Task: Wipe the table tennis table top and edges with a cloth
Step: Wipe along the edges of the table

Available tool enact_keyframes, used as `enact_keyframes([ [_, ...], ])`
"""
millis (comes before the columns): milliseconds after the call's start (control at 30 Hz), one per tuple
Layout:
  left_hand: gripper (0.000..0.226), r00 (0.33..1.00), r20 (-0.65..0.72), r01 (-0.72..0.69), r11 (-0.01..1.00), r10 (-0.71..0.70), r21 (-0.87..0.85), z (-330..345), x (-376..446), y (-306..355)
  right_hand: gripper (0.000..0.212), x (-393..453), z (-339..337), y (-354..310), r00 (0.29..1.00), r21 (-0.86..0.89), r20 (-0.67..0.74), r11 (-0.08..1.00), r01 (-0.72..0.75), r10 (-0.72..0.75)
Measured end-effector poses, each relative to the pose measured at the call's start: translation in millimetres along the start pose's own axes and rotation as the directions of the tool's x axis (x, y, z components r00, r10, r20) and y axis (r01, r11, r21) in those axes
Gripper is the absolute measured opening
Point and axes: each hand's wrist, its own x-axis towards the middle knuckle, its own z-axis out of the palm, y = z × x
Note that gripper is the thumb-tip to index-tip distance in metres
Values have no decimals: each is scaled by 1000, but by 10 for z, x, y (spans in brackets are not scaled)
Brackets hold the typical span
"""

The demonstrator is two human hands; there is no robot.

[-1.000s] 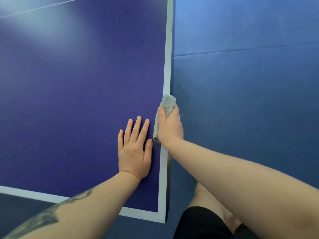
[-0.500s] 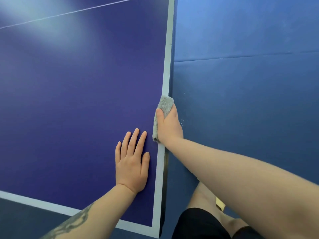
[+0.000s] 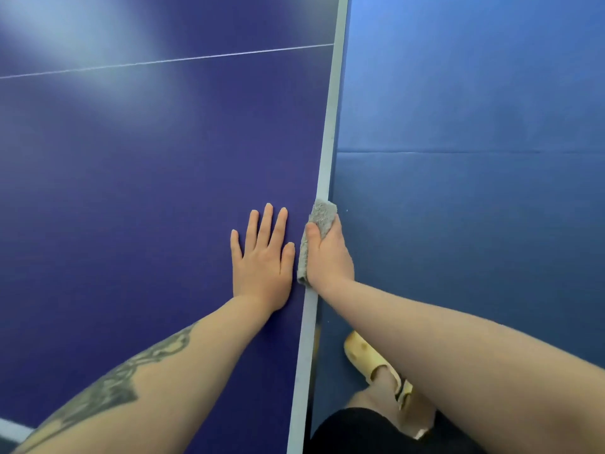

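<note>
Now the right hand [image 3: 329, 253] grips the grey cloth [image 3: 316, 235] folded over the table's [image 3: 131, 191] white side edge [image 3: 327, 165], farther from the near corner than a second ago. Left hand [image 3: 262, 260] lies flat, fingers straight, just beside it, likewise advanced. A yellow sandal [image 3: 363, 355] now shows on the blue floor [image 3: 474, 208].

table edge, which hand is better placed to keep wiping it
Right. The right hand already grips the grey cloth against the table edge; the left hand lies flat on the top, holding nothing.
</note>
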Motion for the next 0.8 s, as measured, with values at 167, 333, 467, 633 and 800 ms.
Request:
enact_keyframes([
  [167,61,1000,-27,-6,1000,6,-9,14,-43,-3,61,-766,136,276,996,60,11,994,-87,87],
  [333,59,999,-43,-16,1000,16,3,30,-9,0,59,-95,87,41,996,84,-17,993,-82,84],
  [467,59,999,-46,-18,1000,18,4,29,-26,-8,59,253,29,-143,998,122,-42,992,-38,43],
  [633,59,998,-57,-14,1000,14,-6,25,-23,0,57,-408,165,225,999,253,-23,967,-22,29],
  [800,59,999,-40,-8,1000,9,18,23,-2,10,60,431,64,-114,1000,325,-21,946,-14,22],
])
